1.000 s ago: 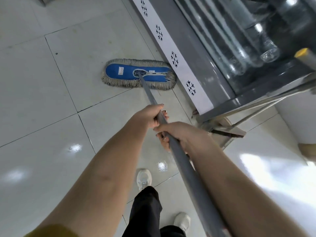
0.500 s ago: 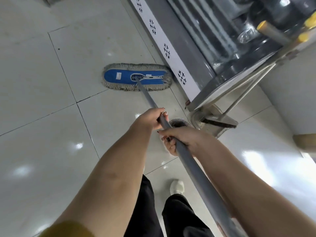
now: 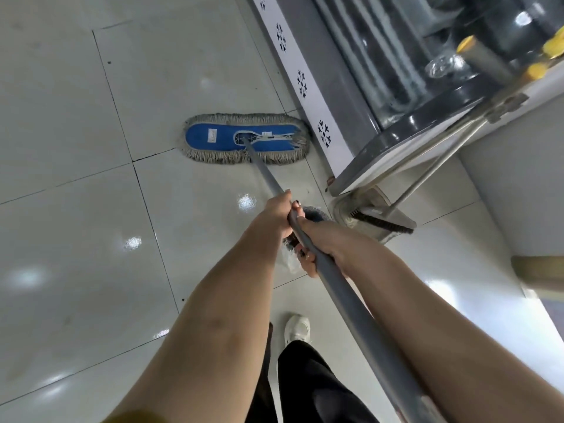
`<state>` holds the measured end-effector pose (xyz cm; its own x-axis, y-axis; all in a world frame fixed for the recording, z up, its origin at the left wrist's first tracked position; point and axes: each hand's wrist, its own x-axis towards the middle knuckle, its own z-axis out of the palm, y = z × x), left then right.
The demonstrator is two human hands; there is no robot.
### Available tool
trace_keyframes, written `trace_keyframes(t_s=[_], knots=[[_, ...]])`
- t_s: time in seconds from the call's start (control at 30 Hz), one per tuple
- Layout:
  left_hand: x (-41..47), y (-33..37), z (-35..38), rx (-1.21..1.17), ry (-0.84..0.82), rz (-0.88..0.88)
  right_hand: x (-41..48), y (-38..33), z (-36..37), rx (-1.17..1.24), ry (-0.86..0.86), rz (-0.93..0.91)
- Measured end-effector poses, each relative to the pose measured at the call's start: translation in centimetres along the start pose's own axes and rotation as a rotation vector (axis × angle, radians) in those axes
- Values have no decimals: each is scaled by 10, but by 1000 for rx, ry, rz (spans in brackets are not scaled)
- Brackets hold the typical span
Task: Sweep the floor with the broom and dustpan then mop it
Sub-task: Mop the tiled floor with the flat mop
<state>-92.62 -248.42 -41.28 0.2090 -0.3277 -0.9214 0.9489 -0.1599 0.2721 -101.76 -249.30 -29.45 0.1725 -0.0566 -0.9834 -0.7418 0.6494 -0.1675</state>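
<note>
A flat mop head [image 3: 244, 138], blue on top with a grey fringe, lies on the white tiled floor [image 3: 76, 148] beside a cabinet base. Its grey pole [image 3: 341, 288] runs down and right toward me. My left hand [image 3: 271, 215] grips the pole higher up, toward the head. My right hand [image 3: 320, 242] grips it just below, the two hands almost touching. A broom and dustpan [image 3: 381, 221] stand at the cabinet's corner, with their metal handles leaning up to the right.
A glass-fronted cooler cabinet [image 3: 351, 96] with a snowflake strip along its base borders the floor on the right. A round dark-rimmed bin [image 3: 314, 213] with a plastic liner sits behind my hands. My white shoe [image 3: 297, 328] and black trousers are below.
The mop head has slid back toward me along the cabinet base, and I have stepped backward. Both hands keep their grip on the pole.
</note>
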Motion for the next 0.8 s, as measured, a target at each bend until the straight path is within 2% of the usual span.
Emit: trace_keyframes(t_s=[0.13, 0.43, 0.8], knots=[[13, 28, 2, -29, -35, -28, 1, -33, 6, -42, 28, 17], [50, 138, 4, -138, -23, 15, 22, -141, 60, -150, 74, -2], [95, 258, 14, -210, -36, 43, 54, -261, 106, -242, 58, 7]])
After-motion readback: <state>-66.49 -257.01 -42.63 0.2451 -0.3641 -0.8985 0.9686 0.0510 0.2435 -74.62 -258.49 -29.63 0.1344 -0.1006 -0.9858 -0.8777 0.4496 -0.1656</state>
